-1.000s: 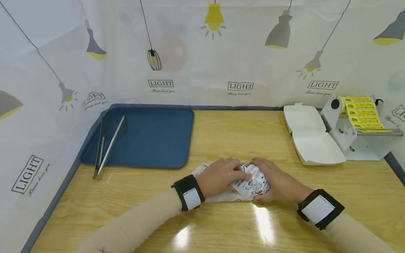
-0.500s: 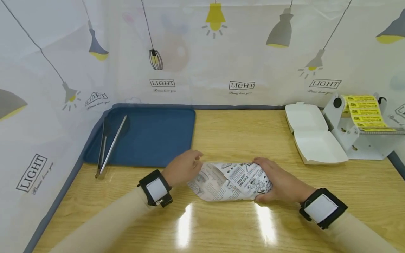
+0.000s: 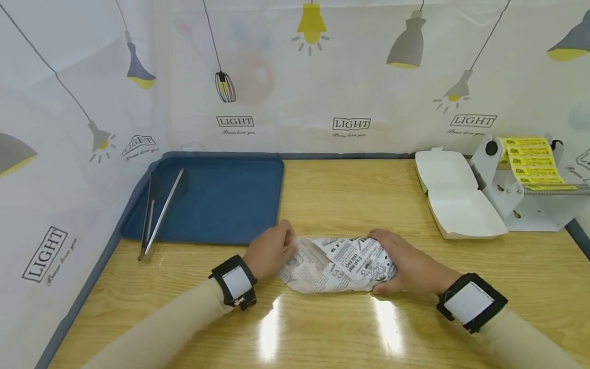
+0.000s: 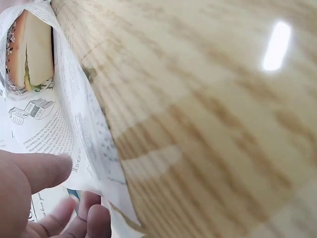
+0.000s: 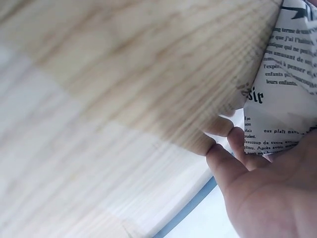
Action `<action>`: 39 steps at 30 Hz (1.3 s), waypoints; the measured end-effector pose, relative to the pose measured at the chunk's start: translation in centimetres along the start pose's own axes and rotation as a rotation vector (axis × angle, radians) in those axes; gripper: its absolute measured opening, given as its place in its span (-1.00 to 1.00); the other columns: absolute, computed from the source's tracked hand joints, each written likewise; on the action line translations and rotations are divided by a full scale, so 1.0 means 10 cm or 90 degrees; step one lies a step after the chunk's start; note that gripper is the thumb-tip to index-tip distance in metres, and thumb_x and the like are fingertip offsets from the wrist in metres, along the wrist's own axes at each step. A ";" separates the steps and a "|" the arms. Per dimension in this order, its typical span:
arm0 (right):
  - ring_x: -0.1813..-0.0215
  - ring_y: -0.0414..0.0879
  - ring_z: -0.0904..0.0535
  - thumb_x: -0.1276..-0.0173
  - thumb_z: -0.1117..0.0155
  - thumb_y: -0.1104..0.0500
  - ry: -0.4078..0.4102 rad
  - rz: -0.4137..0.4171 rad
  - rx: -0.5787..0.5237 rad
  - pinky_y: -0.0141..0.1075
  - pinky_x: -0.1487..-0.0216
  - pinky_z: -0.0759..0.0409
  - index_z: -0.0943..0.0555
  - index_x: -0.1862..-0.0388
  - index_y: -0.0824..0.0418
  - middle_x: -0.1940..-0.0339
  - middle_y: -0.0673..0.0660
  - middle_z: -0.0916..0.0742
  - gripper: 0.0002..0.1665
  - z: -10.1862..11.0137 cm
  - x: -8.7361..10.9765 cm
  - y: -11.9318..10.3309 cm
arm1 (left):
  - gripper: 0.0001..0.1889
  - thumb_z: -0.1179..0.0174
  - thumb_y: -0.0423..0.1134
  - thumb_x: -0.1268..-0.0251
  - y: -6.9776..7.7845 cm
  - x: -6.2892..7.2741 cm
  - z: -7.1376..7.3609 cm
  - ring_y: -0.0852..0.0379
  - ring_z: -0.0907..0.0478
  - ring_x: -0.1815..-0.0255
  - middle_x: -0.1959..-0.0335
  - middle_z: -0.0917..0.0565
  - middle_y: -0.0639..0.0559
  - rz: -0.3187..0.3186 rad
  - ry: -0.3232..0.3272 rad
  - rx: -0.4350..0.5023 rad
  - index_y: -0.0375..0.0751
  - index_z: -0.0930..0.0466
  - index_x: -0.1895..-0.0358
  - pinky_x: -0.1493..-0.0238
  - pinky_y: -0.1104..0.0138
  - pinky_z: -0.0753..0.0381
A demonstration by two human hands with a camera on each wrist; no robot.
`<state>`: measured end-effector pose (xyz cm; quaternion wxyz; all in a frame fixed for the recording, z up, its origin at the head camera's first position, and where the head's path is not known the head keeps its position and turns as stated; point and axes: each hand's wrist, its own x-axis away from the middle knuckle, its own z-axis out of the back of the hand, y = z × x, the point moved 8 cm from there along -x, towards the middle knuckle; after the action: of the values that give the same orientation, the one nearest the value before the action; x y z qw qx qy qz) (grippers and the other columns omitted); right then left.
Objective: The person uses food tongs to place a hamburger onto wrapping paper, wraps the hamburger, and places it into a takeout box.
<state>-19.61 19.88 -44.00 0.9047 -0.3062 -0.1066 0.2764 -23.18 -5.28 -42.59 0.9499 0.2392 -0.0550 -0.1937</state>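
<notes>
A burger in printed wrapping paper (image 3: 345, 261) lies across the middle of the table, its left end flattened and loose. Inside the paper, the left wrist view shows a sesame-topped bun (image 4: 30, 52) with a bit of green leaf. My right hand (image 3: 412, 264) grips the rounded right end, thumb on the near side and fingers on the far side. At the loose left end is my left hand (image 3: 271, 251), its fingertips right at the paper's edge. A gap shows between its thumb (image 4: 47, 171) and bent fingers in the left wrist view.
Behind my left hand, a blue tray (image 3: 230, 200) carries metal tongs (image 3: 161, 215) that jut over its front edge. An open white box (image 3: 461, 205) stands at the back right, beside a label dispenser (image 3: 525, 200) with yellow labels. A printed wall covering (image 3: 295, 77) closes the back.
My left hand comes off the wrapped burger and goes left, uncovering the loose paper end, then shifts slightly right to that end's edge. My right hand stays at the right end.
</notes>
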 end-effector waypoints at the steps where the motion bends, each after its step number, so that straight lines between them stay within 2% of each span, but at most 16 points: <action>1: -0.27 0.01 -0.43 0.14 -0.76 -0.12 0.000 0.001 0.002 0.09 -0.38 -0.40 -0.21 -0.50 0.29 -0.43 0.26 -0.41 0.33 0.00 0.00 0.00 | -0.81 -0.32 -0.26 -0.41 0.00 -0.01 0.00 0.15 -0.52 0.43 0.38 -0.61 0.03 0.006 0.004 0.001 -0.25 -0.58 0.05 0.41 0.30 -0.52; 4: -0.27 0.02 -0.43 0.14 -0.77 -0.11 0.002 0.006 0.003 0.09 -0.39 -0.40 -0.22 -0.50 0.29 -0.42 0.27 -0.42 0.33 0.01 0.00 -0.01 | -0.82 -0.34 -0.26 -0.38 0.01 -0.02 -0.01 0.11 -0.56 0.39 0.35 -0.64 0.00 0.015 0.017 -0.012 -0.26 -0.65 0.06 0.40 0.27 -0.56; 7: -0.25 0.00 -0.44 0.15 -0.77 -0.12 0.004 0.008 0.002 0.08 -0.38 -0.41 -0.23 -0.50 0.29 -0.41 0.26 -0.43 0.33 0.02 0.00 -0.01 | -0.92 -0.31 -0.25 -0.41 0.03 -0.02 -0.01 0.10 -0.50 0.35 0.35 -0.59 0.00 0.006 0.029 -0.028 -0.20 -0.69 0.20 0.40 0.28 -0.51; 9: -0.22 -0.04 -0.44 0.14 -0.76 -0.13 0.005 0.009 0.001 0.05 -0.35 -0.44 -0.23 -0.50 0.28 -0.39 0.23 -0.44 0.33 0.02 0.00 -0.01 | -0.91 -0.27 -0.26 -0.44 0.05 -0.02 0.00 0.11 -0.48 0.38 0.38 -0.57 0.01 0.000 0.032 -0.018 -0.20 -0.67 0.20 0.43 0.29 -0.49; 12: -0.18 -0.07 -0.45 0.14 -0.76 -0.14 0.004 0.008 -0.004 0.02 -0.31 -0.47 -0.22 -0.50 0.27 -0.36 0.20 -0.46 0.33 0.02 0.00 -0.01 | -0.91 -0.18 -0.26 -0.52 0.06 -0.03 0.02 0.14 -0.48 0.46 0.44 -0.56 0.03 0.005 0.013 0.027 -0.22 -0.59 0.16 0.48 0.31 -0.45; 16: -0.19 -0.06 -0.45 0.13 -0.76 -0.12 0.002 0.009 -0.002 0.03 -0.31 -0.47 -0.22 -0.50 0.29 -0.38 0.23 -0.45 0.33 0.02 0.01 -0.01 | -0.83 -0.16 -0.21 -0.55 -0.03 -0.02 -0.01 0.14 -0.50 0.52 0.46 -0.60 -0.01 0.050 -0.067 0.132 -0.26 -0.50 0.03 0.52 0.33 -0.45; 21: -0.19 -0.05 -0.46 0.12 -0.76 -0.10 0.001 0.016 0.011 0.02 -0.28 -0.50 -0.20 -0.51 0.33 -0.41 0.29 -0.43 0.33 0.02 0.02 -0.02 | -0.59 -0.29 -0.22 -0.43 -0.25 0.11 -0.10 0.15 -0.59 0.49 0.32 -0.67 -0.10 0.153 -0.201 0.330 -0.41 -0.40 -0.13 0.46 0.34 -0.62; 23: -0.17 -0.07 -0.47 0.12 -0.77 -0.08 0.002 0.019 0.008 -0.01 -0.26 -0.52 -0.21 -0.50 0.32 -0.38 0.27 -0.45 0.33 0.02 0.01 -0.03 | -0.64 -0.26 -0.25 -0.45 -0.29 0.17 -0.12 0.16 -0.59 0.49 0.31 -0.68 -0.10 0.175 -0.247 0.412 -0.47 -0.45 -0.09 0.44 0.35 -0.66; 25: -0.14 -0.10 -0.47 0.14 -0.77 -0.05 0.004 0.022 0.007 -0.04 -0.23 -0.54 -0.22 -0.50 0.31 -0.35 0.23 -0.47 0.31 0.02 0.00 -0.04 | -0.70 -0.20 -0.27 -0.49 -0.29 0.19 -0.13 0.17 -0.57 0.50 0.33 -0.70 -0.08 0.169 -0.277 0.479 -0.50 -0.51 -0.03 0.43 0.36 -0.65; 27: -0.13 -0.10 -0.47 0.15 -0.78 -0.02 0.006 0.024 0.005 -0.05 -0.22 -0.54 -0.23 -0.49 0.31 -0.33 0.21 -0.48 0.31 0.02 0.00 -0.04 | -0.71 -0.14 -0.29 -0.52 -0.25 0.16 -0.11 0.19 -0.58 0.42 0.30 -0.71 -0.06 0.147 -0.288 0.543 -0.52 -0.56 -0.05 0.33 0.37 -0.64; 29: -0.14 -0.10 -0.47 0.15 -0.78 0.00 0.007 0.023 0.006 -0.04 -0.24 -0.53 -0.22 -0.50 0.31 -0.35 0.23 -0.47 0.31 0.02 0.00 -0.03 | -0.66 -0.08 -0.30 -0.54 -0.17 0.13 -0.08 0.19 -0.62 0.31 0.20 -0.73 -0.06 0.117 -0.276 0.585 -0.54 -0.52 -0.17 0.20 0.33 -0.66; 33: -0.16 -0.08 -0.47 0.15 -0.77 0.02 0.004 0.014 0.006 -0.01 -0.26 -0.52 -0.21 -0.51 0.30 -0.39 0.27 -0.45 0.31 0.00 0.01 -0.01 | -0.47 -0.04 -0.34 -0.55 0.07 0.06 -0.01 0.13 -0.69 0.15 0.06 -0.74 -0.16 0.089 -0.230 0.672 -0.53 -0.22 -0.46 -0.07 0.16 -0.65; 35: -0.15 -0.08 -0.47 0.14 -0.77 0.03 0.001 0.011 0.004 -0.01 -0.26 -0.53 -0.21 -0.51 0.31 -0.39 0.27 -0.44 0.31 -0.01 0.01 0.00 | -0.39 -0.06 -0.37 -0.53 0.22 0.04 0.01 0.13 -0.70 0.14 0.10 -0.76 -0.14 0.087 -0.204 0.709 -0.48 -0.10 -0.52 -0.13 0.14 -0.62; 39: -0.12 -0.10 -0.47 0.13 -0.76 0.07 -0.003 0.009 -0.009 -0.06 -0.22 -0.55 -0.21 -0.50 0.31 -0.35 0.24 -0.46 0.28 -0.02 0.00 0.00 | -0.32 -0.12 -0.37 -0.50 0.52 0.00 0.03 0.21 -0.63 0.18 0.29 -0.70 0.05 0.073 -0.167 0.741 -0.36 -0.04 -0.57 -0.04 0.26 -0.58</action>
<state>-19.58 19.76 -44.11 0.9004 -0.3126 -0.1087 0.2824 -21.46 -1.14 -39.86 0.6572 0.6908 -0.2816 -0.1078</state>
